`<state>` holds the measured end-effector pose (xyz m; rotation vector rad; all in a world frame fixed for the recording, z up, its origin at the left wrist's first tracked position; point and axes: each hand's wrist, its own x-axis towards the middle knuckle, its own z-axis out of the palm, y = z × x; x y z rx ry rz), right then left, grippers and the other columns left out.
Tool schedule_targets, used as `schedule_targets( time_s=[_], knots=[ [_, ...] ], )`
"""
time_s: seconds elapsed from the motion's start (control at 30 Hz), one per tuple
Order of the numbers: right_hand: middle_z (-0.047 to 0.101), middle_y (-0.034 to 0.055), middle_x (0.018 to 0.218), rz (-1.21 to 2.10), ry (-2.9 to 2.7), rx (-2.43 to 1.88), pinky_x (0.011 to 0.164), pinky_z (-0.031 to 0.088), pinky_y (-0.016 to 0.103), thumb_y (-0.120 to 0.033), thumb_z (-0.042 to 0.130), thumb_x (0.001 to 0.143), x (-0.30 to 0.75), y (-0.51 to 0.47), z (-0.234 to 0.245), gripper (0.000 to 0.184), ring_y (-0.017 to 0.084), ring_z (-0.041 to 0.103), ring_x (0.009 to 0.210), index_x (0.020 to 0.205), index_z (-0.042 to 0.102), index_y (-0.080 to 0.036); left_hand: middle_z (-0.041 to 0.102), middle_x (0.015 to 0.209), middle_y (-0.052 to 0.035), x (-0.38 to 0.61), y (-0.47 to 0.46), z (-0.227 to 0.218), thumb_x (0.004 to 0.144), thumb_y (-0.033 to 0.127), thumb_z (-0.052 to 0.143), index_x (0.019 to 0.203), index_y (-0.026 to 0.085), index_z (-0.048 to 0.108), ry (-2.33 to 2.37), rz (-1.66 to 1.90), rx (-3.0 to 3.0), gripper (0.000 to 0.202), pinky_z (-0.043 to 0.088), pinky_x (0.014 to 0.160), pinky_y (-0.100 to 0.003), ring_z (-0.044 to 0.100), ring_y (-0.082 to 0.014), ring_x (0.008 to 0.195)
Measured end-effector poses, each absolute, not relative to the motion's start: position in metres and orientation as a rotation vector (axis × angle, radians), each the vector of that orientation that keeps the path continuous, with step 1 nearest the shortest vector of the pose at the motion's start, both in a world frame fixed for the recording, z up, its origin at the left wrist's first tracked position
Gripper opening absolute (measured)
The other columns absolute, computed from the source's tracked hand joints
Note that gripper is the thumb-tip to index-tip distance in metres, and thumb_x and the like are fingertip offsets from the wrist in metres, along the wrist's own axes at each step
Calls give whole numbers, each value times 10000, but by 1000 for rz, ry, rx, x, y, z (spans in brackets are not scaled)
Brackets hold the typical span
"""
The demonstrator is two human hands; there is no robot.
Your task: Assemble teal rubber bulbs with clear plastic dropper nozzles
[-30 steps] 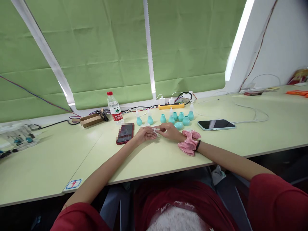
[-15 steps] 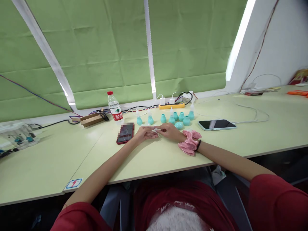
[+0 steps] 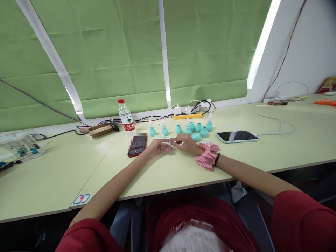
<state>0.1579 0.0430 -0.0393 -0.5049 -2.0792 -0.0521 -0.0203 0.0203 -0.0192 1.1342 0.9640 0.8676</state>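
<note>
My left hand (image 3: 158,146) and my right hand (image 3: 186,142) rest together on the pale green table (image 3: 168,168), fingertips meeting over a small white piece (image 3: 172,142) pinched between them. Just behind them stand several small teal squeeze bulbs (image 3: 191,128), some fitted with white nozzles. One teal bulb (image 3: 195,137) lies on its side beside my right hand. A pink scrunchie (image 3: 207,156) and a black band sit on my right wrist.
A red phone (image 3: 137,145) lies left of my hands, and a second phone (image 3: 237,136) lies to the right on a white cable. A water bottle (image 3: 125,117), a yellow power strip (image 3: 187,114), a cardboard box (image 3: 100,129) and a clear container (image 3: 19,147) line the back.
Both hands stay together on the small white piece with only slight finger movement. The view has shifted a little.
</note>
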Motion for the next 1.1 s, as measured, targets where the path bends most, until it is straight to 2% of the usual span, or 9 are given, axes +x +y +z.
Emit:
schedule_targets(
  time_s=[0.2,0.4,0.57,0.7,0.83,0.93,1.1],
  knots=[
    [587,16,547,-42,-2072,-495,483,341,202,-299,515,747,157,43,-40,208,81,463,484,810,673,-180,660,671,-121,-22,22,-21,687,221,540,824,81,570,929,864,1097,198,479,700,-264,626,-181,647],
    [576,13,530,-1,-2092,-503,492,354,200,-299,522,734,157,41,-39,210,75,451,475,813,676,-180,657,646,-110,-21,19,-19,679,227,562,799,88,576,961,874,1096,184,482,656,-231,621,-160,606],
    [530,-19,478,256,-2106,-560,456,360,178,-291,525,719,156,36,-37,247,53,406,430,879,660,-160,650,627,-108,-21,19,-18,663,236,596,788,69,586,977,882,1140,209,478,619,-203,607,-137,569],
    [542,-15,502,333,-2019,-633,457,381,177,-322,568,678,156,36,-36,313,54,423,442,919,644,-138,654,665,-118,-22,19,-18,683,213,552,813,87,572,897,884,1149,182,474,663,-236,618,-158,625],
    [584,12,563,233,-2041,-602,510,414,202,-289,599,646,156,36,-32,250,75,471,492,842,665,-149,648,680,-117,-22,19,-19,701,214,522,882,91,551,773,887,1210,221,468,673,-271,620,-175,644],
    [618,32,605,275,-2029,-602,522,439,207,-259,593,646,156,34,-30,184,85,510,505,764,669,-140,645,693,-109,-22,18,-19,698,191,519,917,99,537,701,884,1240,237,461,694,-296,622,-185,661],
    [634,36,626,349,-2007,-583,486,451,194,-247,591,637,156,32,-30,165,88,532,502,732,658,-130,645,720,-91,-22,17,-19,635,146,610,908,100,538,724,911,1283,286,466,684,-314,625,-197,661]
  ],
)
